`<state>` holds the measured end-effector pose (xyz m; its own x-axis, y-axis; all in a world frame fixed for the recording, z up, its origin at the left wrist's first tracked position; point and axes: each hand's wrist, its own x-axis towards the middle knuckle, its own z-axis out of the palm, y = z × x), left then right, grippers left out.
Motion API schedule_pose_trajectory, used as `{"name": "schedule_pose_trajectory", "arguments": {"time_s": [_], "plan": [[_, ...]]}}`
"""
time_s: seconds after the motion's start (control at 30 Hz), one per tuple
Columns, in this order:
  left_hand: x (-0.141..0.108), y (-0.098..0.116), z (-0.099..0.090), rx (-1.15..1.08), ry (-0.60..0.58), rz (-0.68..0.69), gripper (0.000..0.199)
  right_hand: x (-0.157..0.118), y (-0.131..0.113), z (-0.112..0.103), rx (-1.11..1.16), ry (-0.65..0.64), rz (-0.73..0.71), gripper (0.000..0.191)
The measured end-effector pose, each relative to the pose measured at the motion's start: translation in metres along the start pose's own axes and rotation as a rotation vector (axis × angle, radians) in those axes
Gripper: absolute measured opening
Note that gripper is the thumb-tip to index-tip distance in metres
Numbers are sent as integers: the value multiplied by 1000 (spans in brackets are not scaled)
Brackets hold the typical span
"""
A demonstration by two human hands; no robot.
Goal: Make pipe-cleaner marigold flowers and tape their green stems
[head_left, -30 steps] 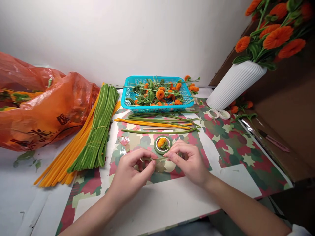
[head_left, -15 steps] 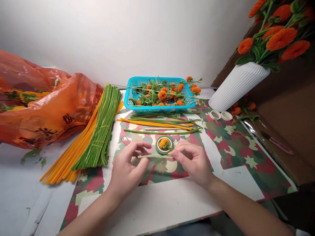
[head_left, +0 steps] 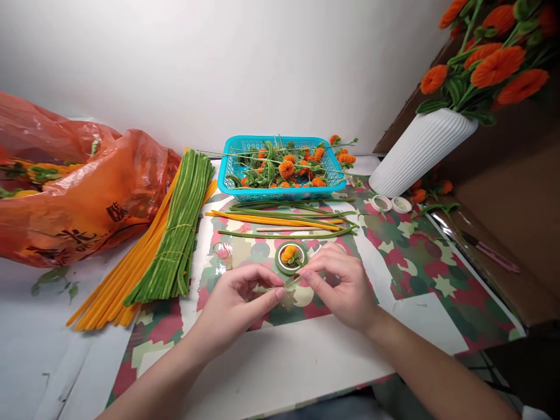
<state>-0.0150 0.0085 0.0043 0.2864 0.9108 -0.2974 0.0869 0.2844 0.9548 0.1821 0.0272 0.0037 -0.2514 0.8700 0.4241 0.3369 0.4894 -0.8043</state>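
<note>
Between my two hands runs a short pale green strip [head_left: 292,284], which looks like floral tape. My left hand [head_left: 238,300] has its thumb and forefinger closed around the strip's left part. The fingertips of my right hand [head_left: 343,283] pinch its right end, close to the stem of a small yellow pipe-cleaner flower [head_left: 289,255] with green leaves. Whether that stem is also in the right fingers I cannot tell. Behind the strip, the flower appears over the middle of a green tape roll [head_left: 280,267] lying on the table.
Green and yellow pipe cleaners [head_left: 280,219] lie beyond the roll, before a blue basket [head_left: 225,185] of orange flowers. Bundled green stems [head_left: 175,245] and an orange bag [head_left: 100,198] are left. A white vase [head_left: 420,151] and small white rings [head_left: 381,203] stand right.
My left hand has moved right, toward my right hand, and its thumb and forefinger have closed on the strip. The right hand has barely moved.
</note>
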Motion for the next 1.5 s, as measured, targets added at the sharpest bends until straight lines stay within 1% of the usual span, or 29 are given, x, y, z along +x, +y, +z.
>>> {"name": "schedule_pose_trajectory", "arguments": {"time_s": [0.1,0.2,0.27,0.33,0.43,0.57,0.67,0.73,0.87,0.97,1.03,1.1,1.17,1.23,1.33,1.4,1.43,1.5], "plan": [[-2,-1,-1,177,104,196,4,2,-1,0,45,24,94,20],[-2,0,-1,411,119,411,13,3,-1,0,70,31,161,21],[-2,0,0,541,115,513,16,3,0,1,74,34,177,22],[-3,-1,1,635,127,585,17,3,0,1,72,43,186,22],[-3,-4,1,734,151,652,16,3,0,1,68,51,192,22],[-2,-7,0,864,160,694,16,3,1,1,65,51,195,23],[0,-8,-1,970,180,729,18,3,2,0,65,72,222,22],[1,-8,-2,1029,194,748,20,2,4,-2,95,88,269,22],[1,-8,-2,1096,195,765,21,2,7,-6,187,134,402,28],[-1,-6,0,1013,200,708,18,3,9,-8,199,176,458,29],[-3,-4,1,868,221,622,11,3,8,-8,183,186,432,29],[-4,-1,3,661,229,469,9,3,7,-7,148,185,351,27],[-4,1,4,414,212,276,16,2,5,-5,95,162,234,23],[-3,3,4,186,159,85,24,2,3,-4,43,124,94,19],[0,4,3,-30,-19,-132,38,0,2,-4,-31,56,-129,15],[2,3,4,-114,-141,-209,42,-2,3,-4,-86,-3,-249,11],[2,2,4,-150,-170,-222,41,-3,4,-4,-110,-35,-291,10],[1,0,4,-222,-160,-209,36,-4,5,-3,-134,-83,-334,10]]}}
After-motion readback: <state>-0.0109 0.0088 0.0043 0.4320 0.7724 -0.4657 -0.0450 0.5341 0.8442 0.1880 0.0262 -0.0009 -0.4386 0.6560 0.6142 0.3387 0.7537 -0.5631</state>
